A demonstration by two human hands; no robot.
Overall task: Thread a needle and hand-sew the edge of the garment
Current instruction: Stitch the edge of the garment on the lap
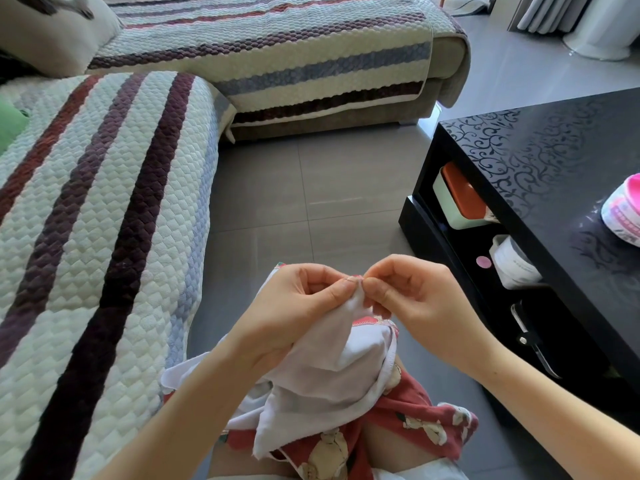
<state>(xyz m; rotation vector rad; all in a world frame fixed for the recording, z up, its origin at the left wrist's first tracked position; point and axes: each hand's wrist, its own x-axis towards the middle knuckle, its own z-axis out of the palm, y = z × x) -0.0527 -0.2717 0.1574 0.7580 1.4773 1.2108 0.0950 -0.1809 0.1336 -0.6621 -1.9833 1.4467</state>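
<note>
A white garment (325, 362) lies bunched over my lap, and its top edge is lifted between both hands. My left hand (301, 306) pinches that fabric edge between thumb and curled fingers. My right hand (405, 289) meets it fingertip to fingertip and pinches a thin needle (353, 278), which lies along the edge; only a short sliver of it shows. I cannot make out the thread.
A striped quilted sofa (104, 220) runs along my left and across the back. A black glossy coffee table (554, 174) stands to the right, a pink-and-white tub (623, 216) on top, boxes and scissors (533, 344) on its shelf. Grey floor tiles lie between.
</note>
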